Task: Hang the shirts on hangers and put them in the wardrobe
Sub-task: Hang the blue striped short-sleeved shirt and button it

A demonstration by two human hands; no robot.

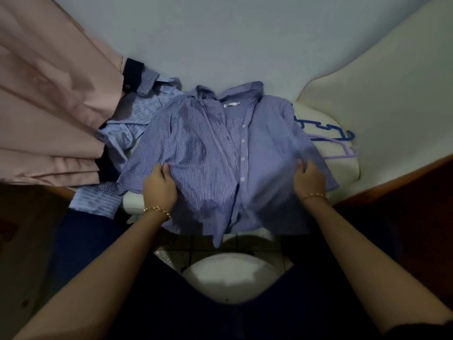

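A blue-and-white striped shirt [215, 153] lies spread face up on a white surface [343, 168], collar at the far end and button placket down the middle. My left hand [160, 185] grips the fabric near the shirt's left sleeve. My right hand [310, 177] grips its right side by the other sleeve. Both wrists wear gold bead bracelets. A blue hanger [326, 128] and a lilac hanger [340, 148] lie to the right, partly under the shirt. A lighter blue checked shirt [122, 128] is crumpled to the left.
A pink curtain [49, 106] hangs at the left, over the light blue shirt's edge. A pale wall [232, 40] rises behind. Brown wood [404, 212] borders the right side. Tiled floor [196, 246] and a white rounded object [228, 276] show below, between my arms.
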